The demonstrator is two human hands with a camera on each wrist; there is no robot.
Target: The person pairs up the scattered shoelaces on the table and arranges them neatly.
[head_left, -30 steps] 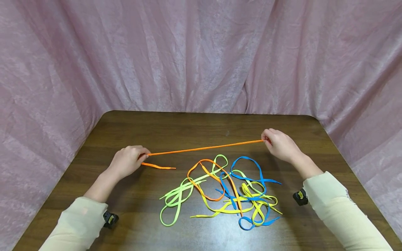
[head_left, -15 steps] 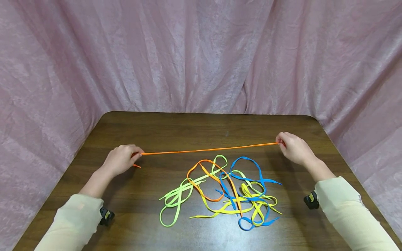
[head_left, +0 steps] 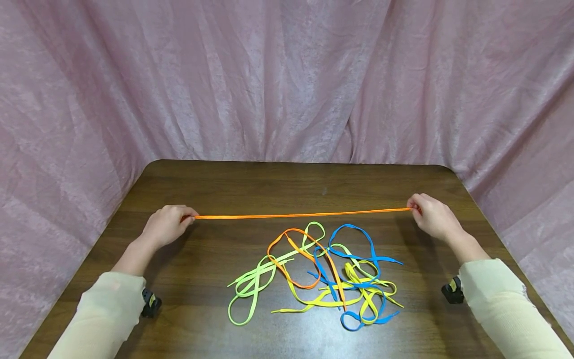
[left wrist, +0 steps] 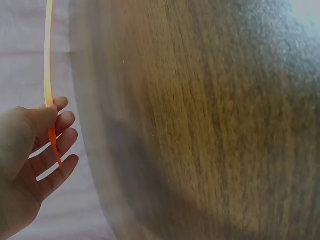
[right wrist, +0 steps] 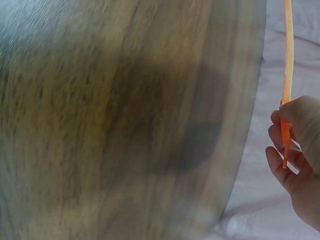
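An orange shoelace (head_left: 296, 215) stretches straight between the two hands over the far half of the table. My left hand (head_left: 167, 225) pinches it close to one end; in the left wrist view a short tail with its tip (left wrist: 54, 142) hangs past the thumb along the fingers. At the other end my right hand (head_left: 432, 215) pinches the lace between thumb and forefinger, and the right wrist view has the tip (right wrist: 285, 150) poking out below the grip. A second orange shoelace (head_left: 336, 271) lies looped in the pile nearer the person.
Tangled with it on the wooden table (head_left: 202, 184) are a light green shoelace (head_left: 255, 279), a yellow shoelace (head_left: 314, 301) and a blue shoelace (head_left: 369, 239). A pink curtain (head_left: 269, 80) hangs behind the table and along its sides.
Both hands have moved apart, the right one farther. More lace now spans between them, and the loose tail at the left hand has slid into the grip, out of the head view.
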